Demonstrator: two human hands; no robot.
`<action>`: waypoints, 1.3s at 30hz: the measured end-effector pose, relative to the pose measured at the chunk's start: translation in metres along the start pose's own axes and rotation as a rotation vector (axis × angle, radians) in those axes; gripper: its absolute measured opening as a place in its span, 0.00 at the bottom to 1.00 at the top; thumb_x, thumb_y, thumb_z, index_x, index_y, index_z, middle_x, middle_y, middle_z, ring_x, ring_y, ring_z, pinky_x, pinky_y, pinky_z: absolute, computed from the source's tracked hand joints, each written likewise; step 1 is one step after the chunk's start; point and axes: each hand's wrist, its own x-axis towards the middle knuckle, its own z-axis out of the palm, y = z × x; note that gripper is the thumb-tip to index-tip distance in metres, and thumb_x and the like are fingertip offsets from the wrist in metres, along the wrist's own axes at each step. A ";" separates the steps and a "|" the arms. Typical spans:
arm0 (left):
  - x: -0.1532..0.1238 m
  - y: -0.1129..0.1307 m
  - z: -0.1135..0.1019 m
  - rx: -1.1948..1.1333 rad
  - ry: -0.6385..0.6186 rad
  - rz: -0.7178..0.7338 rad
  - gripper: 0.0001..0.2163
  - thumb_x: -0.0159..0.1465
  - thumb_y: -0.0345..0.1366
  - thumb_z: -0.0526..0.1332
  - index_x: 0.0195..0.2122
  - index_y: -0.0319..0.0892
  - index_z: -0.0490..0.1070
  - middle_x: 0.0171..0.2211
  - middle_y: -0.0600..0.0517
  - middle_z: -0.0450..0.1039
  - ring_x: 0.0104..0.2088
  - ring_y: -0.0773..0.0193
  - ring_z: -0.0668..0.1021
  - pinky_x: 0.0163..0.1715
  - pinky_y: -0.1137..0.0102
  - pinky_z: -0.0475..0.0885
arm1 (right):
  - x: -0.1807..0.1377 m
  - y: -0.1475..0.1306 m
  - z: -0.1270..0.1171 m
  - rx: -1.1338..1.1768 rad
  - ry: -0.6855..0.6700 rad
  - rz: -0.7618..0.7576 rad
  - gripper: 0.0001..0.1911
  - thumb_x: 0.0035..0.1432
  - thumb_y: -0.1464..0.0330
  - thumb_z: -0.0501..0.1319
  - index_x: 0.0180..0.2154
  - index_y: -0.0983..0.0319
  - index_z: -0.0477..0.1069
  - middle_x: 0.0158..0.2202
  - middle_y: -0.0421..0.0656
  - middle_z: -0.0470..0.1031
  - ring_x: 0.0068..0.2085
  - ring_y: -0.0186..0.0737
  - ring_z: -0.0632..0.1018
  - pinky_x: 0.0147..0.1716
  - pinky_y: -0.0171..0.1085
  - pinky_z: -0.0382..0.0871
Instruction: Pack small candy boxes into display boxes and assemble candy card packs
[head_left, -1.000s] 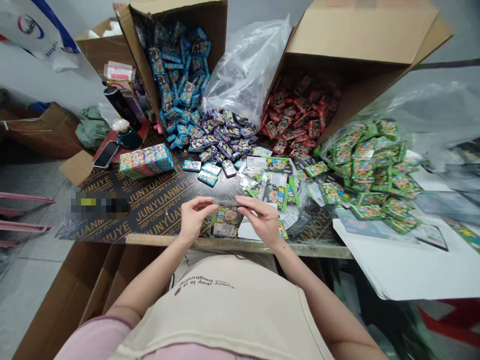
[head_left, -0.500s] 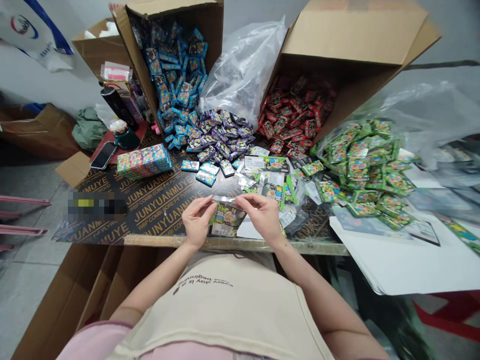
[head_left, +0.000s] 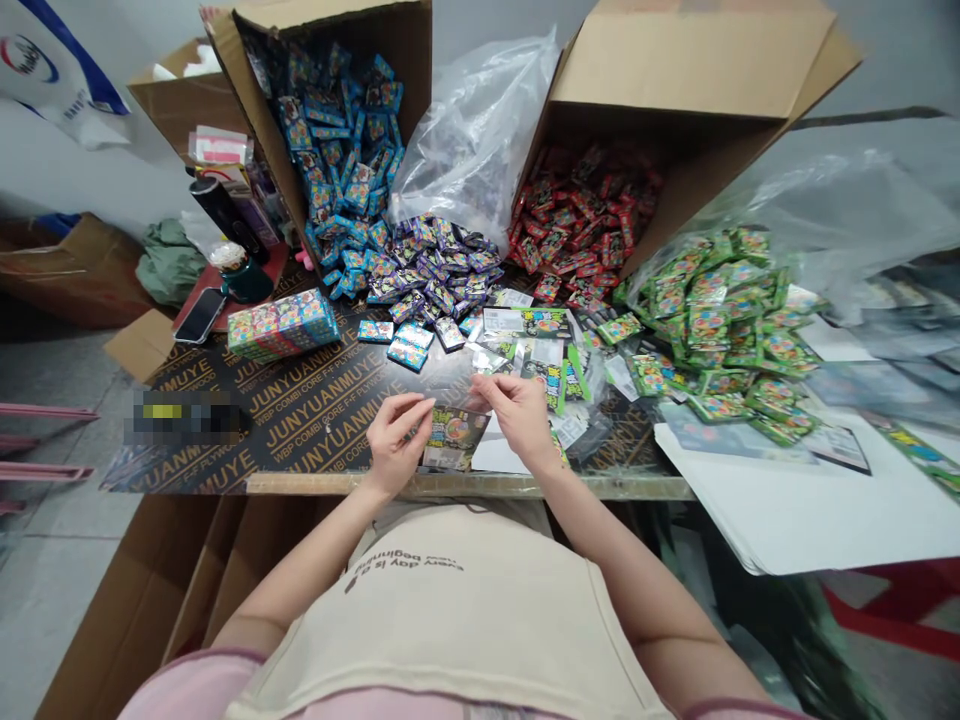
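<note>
Close to the table's front edge, a printed plastic packet (head_left: 453, 436) with dark and green artwork hangs between my hands. My left hand (head_left: 395, 440) pinches its upper left side, thumb and fingers together. At the upper right, my right hand (head_left: 517, 412) is closed on the packet's clear top edge. Just beyond them lie flat green-and-black printed bags (head_left: 553, 368) and a few small blue packs (head_left: 410, 347). A heap of small purple packs (head_left: 442, 265) sits behind those.
Tipped cartons hold blue packs (head_left: 330, 150) and red packs (head_left: 585, 215), with a clear plastic sack (head_left: 472, 130) between them. Green packets (head_left: 709, 320) are piled at right beside white sheets (head_left: 750, 500). At left are a wrapped bundle (head_left: 281, 325), a phone (head_left: 199, 315) and a bottle (head_left: 225, 215).
My hands have shifted slightly on the packet's top edge, and the pale strip seen between the fingers before no longer shows. The camera view has moved a little.
</note>
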 end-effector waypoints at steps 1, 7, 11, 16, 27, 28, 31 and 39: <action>0.004 -0.001 -0.004 -0.002 -0.034 -0.004 0.09 0.61 0.27 0.64 0.41 0.44 0.79 0.38 0.49 0.76 0.37 0.67 0.79 0.38 0.71 0.76 | -0.001 0.000 0.000 0.005 -0.025 -0.008 0.23 0.47 0.48 0.67 0.23 0.62 0.76 0.20 0.42 0.77 0.23 0.41 0.79 0.25 0.38 0.75; 0.033 -0.006 -0.030 -0.206 -0.348 -0.204 0.03 0.60 0.33 0.66 0.32 0.43 0.80 0.31 0.50 0.79 0.32 0.65 0.80 0.34 0.71 0.76 | -0.012 -0.003 -0.003 -0.096 -0.125 -0.141 0.12 0.51 0.58 0.68 0.30 0.61 0.79 0.26 0.41 0.79 0.24 0.36 0.77 0.26 0.34 0.73; 0.044 -0.006 -0.038 -0.363 -0.408 -0.452 0.06 0.55 0.36 0.70 0.31 0.41 0.78 0.29 0.51 0.79 0.30 0.65 0.81 0.32 0.72 0.77 | -0.019 -0.006 -0.003 -0.193 -0.114 -0.237 0.07 0.54 0.64 0.66 0.31 0.61 0.80 0.29 0.42 0.81 0.27 0.36 0.79 0.30 0.35 0.74; 0.053 -0.005 -0.039 -0.316 -0.515 -0.319 0.11 0.57 0.38 0.69 0.41 0.45 0.79 0.29 0.52 0.78 0.30 0.66 0.79 0.30 0.73 0.75 | -0.025 -0.004 -0.004 -0.260 -0.078 -0.311 0.07 0.56 0.64 0.65 0.32 0.59 0.80 0.31 0.42 0.82 0.30 0.38 0.80 0.34 0.37 0.76; 0.059 0.003 -0.039 -0.193 -0.530 -0.167 0.07 0.61 0.38 0.65 0.30 0.42 0.80 0.26 0.50 0.78 0.25 0.67 0.78 0.22 0.76 0.71 | -0.031 0.001 -0.004 -0.347 -0.059 -0.426 0.07 0.58 0.64 0.64 0.34 0.58 0.81 0.31 0.41 0.82 0.30 0.39 0.81 0.33 0.38 0.77; 0.059 0.004 -0.039 -0.183 -0.527 -0.153 0.07 0.62 0.37 0.64 0.30 0.42 0.80 0.25 0.50 0.78 0.25 0.68 0.78 0.22 0.76 0.71 | -0.031 0.001 -0.004 -0.343 -0.061 -0.438 0.06 0.58 0.65 0.65 0.34 0.58 0.81 0.31 0.41 0.82 0.31 0.39 0.81 0.33 0.37 0.76; 0.059 0.004 -0.039 -0.126 -0.520 -0.028 0.05 0.62 0.36 0.64 0.33 0.42 0.80 0.28 0.50 0.78 0.27 0.68 0.79 0.26 0.75 0.73 | -0.031 0.001 -0.005 -0.342 -0.055 -0.475 0.06 0.58 0.66 0.65 0.35 0.58 0.81 0.32 0.41 0.82 0.30 0.38 0.82 0.33 0.37 0.76; 0.049 -0.010 -0.043 0.010 -0.514 0.322 0.06 0.62 0.31 0.62 0.39 0.41 0.77 0.38 0.45 0.80 0.36 0.64 0.82 0.37 0.72 0.78 | -0.031 0.019 -0.015 -0.467 -0.113 -0.636 0.09 0.62 0.64 0.61 0.41 0.56 0.79 0.44 0.44 0.81 0.42 0.42 0.82 0.42 0.41 0.79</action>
